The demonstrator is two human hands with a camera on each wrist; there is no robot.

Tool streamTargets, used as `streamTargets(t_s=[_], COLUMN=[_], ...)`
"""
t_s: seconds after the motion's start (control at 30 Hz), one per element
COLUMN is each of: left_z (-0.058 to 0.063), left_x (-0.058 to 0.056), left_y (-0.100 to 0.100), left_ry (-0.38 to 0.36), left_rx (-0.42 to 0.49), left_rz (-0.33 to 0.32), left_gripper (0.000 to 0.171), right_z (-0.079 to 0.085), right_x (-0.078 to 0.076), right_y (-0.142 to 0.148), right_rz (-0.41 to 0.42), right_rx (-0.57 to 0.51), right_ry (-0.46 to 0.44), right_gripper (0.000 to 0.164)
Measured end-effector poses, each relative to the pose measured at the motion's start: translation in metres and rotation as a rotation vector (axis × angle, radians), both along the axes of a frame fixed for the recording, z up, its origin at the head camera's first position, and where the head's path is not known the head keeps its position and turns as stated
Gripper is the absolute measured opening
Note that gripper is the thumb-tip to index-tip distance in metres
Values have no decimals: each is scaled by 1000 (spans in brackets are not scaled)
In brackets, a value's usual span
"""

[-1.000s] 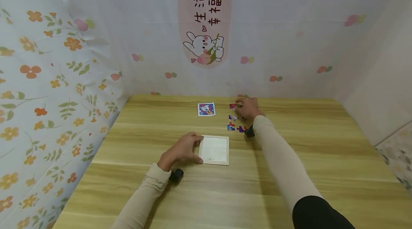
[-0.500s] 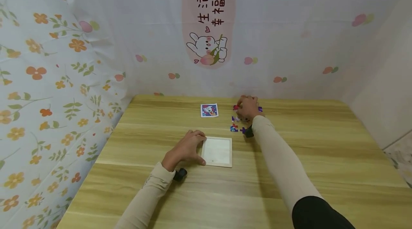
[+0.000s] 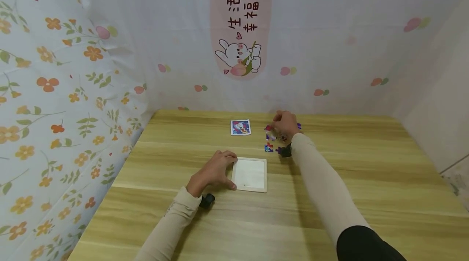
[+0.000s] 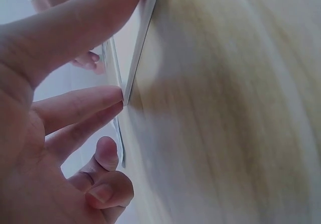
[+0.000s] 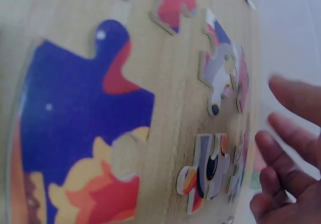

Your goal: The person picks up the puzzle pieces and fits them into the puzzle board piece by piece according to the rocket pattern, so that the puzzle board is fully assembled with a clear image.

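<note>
While the left hand (image 3: 216, 170) holds a square white frame (image 3: 264, 175) by its left side, with the thumb at the near corner and a finger at the far one, the right hand (image 3: 286, 123) hangs over the puzzle pieces (image 3: 269, 148) farther back on the wooden tabletop (image 3: 370, 179). The frame lies on the tabletop in front of the person, its pale panel facing up with a small dark speck near the front edge. The right hand is loose, its fingers slightly bent, with a gap between them and the thumb; in its wrist view they are a little blurred, and I cannot tell how close they are to the nearest piece. The pieces lie loose behind and to the right of the frame. Closest to that camera is a blue piece (image 5: 75, 103) with orange and red along its lower part, well apart from a grey piece (image 5: 203, 158) bearing a black oval. To the left of the pieces, behind the frame, lies a small picture card (image 3: 240, 127) with a white border
</note>
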State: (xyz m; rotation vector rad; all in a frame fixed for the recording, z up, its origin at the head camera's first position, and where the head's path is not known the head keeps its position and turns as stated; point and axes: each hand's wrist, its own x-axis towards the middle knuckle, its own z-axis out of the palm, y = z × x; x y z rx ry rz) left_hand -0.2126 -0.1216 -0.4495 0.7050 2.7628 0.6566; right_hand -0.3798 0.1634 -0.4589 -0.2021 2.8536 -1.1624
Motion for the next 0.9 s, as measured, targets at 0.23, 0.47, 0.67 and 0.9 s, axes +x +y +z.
streamTargets(t_s=[0.23,0.47,0.67,0.9], left_z=[1,1,1,-4], left_x=[0,1,3,1], left_y=[-2,0,0,-4], left_ry=[4,7,-6,38], left_rx=[-28,-39,-11,11], left_rz=[-6,-21,-8,10], left_gripper=[85,84,86,87], right_z=[4,7,9,15], right_x=[2,7,11,15], right_y=[-17,-23,-18,-11], right_rz=[18,-1,-41,-96], right_rx=[275,194,28,-227], right_ry=[21,-4,-46,-125], right_gripper=[40,15,7,19])
